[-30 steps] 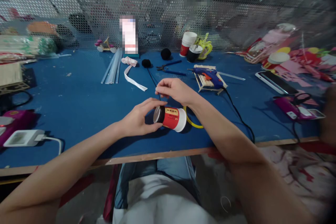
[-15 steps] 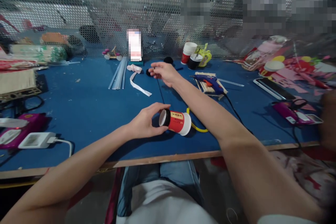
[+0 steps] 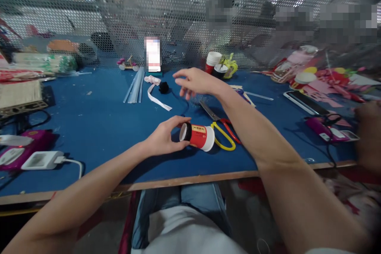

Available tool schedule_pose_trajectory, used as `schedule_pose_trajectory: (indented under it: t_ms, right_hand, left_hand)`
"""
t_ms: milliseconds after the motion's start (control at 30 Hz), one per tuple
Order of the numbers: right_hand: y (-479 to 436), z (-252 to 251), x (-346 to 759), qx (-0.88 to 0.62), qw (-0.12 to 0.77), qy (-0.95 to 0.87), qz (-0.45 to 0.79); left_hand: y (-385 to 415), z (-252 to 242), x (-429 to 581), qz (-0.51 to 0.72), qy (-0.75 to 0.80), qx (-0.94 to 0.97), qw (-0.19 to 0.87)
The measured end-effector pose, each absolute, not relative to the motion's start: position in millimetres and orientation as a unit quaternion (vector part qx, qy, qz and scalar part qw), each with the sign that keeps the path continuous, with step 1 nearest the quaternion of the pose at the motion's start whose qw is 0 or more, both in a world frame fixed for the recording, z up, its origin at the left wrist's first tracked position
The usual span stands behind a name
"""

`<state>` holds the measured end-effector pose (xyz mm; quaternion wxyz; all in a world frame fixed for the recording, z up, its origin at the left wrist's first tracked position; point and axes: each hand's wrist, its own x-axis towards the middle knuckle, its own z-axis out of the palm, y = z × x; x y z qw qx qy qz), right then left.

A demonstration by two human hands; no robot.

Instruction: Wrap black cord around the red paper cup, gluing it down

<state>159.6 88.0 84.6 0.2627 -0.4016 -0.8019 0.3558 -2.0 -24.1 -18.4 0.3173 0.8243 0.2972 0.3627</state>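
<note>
My left hand (image 3: pixel 162 137) is closed around the dark end of a red and white paper cup (image 3: pixel 199 137). The cup lies on its side, its mouth facing left and a black band round that end. Over the table, my right hand (image 3: pixel 195 81) hangs with its fingers apart and nothing visible in them. To the left of its fingertips rests a black pom-pom (image 3: pixel 163 87). Scissors (image 3: pixel 218 119) with one yellow and one red handle lie below the right wrist, partly behind the cup and forearm. A white ribbon (image 3: pixel 159 101) curls left of the pom-pom.
Clear glue sticks (image 3: pixel 135 87) and a lit phone (image 3: pixel 154 55) stand or lie further back. The glue gun is mostly covered by my right forearm. Stacked cups (image 3: pixel 213 59) stand by the mesh. A purple power strip (image 3: pixel 323 129) and another person's blurred arm (image 3: pixel 369 135) are at right.
My right hand has drawn back slightly to the right and its fingers have drooped apart. The pom-pom and scissors show more, the glue gun less. My left hand still holds the cup.
</note>
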Motion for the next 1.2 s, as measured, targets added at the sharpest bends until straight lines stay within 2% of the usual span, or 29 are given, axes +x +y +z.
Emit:
schedule_pose_trajectory:
  t_ms: [67, 133, 233, 300, 333, 500, 600, 733, 833, 933, 1033, 1200]
  right_hand:
    - [70.7, 95.7, 182.5, -0.395, 0.252, -0.802, 0.372]
    - [60.6, 104.8, 212.5, -0.424, 0.311, -0.779, 0.341]
    - [58.2, 104.4, 261.4, -0.527, 0.418, -0.71, 0.209]
    - [62.6, 91.6, 289.5, -0.627, 0.367, -0.68, 0.099]
    - [65.8, 82.0, 300.7, -0.681, 0.3, -0.667, 0.037]
    - [83.5, 30.7, 323.3, -0.75, 0.176, -0.636, 0.031]
    - [87.4, 15.8, 324.8, -0.758, 0.17, -0.629, 0.02]
    - [80.0, 15.3, 329.7, -0.759, 0.231, -0.609, 0.016]
    - [67.7, 22.4, 328.6, -0.744, 0.338, -0.574, 0.057]
    - [52.7, 31.0, 317.8, -0.653, 0.402, -0.609, 0.203]
    - [36.7, 39.1, 300.5, -0.556, 0.399, -0.644, 0.343]
    - [11.8, 49.4, 276.1, -0.505, 0.322, -0.682, 0.42]
  left_hand:
    - [-23.7, -18.6, -1.9, 0.36, 0.3, 0.823, 0.321]
    - [-23.0, -19.3, -2.4, 0.363, 0.305, 0.822, 0.315]
    - [-21.1, -21.0, -4.1, 0.372, 0.309, 0.815, 0.319]
    - [-19.7, -21.8, -5.3, 0.374, 0.322, 0.812, 0.312]
    - [-19.2, -22.0, -5.7, 0.37, 0.327, 0.814, 0.305]
    - [-18.7, -22.4, -6.6, 0.364, 0.333, 0.822, 0.286]
    - [-19.5, -21.9, -6.3, 0.36, 0.337, 0.823, 0.283]
    - [-19.8, -20.4, -6.1, 0.353, 0.343, 0.823, 0.283]
    - [-19.2, -20.1, -6.8, 0.35, 0.346, 0.823, 0.284]
    - [-17.6, -20.5, -8.5, 0.355, 0.349, 0.82, 0.284]
    - [-15.2, -20.1, -10.7, 0.359, 0.355, 0.818, 0.276]
    - [-10.7, -19.8, -13.6, 0.364, 0.367, 0.812, 0.27]
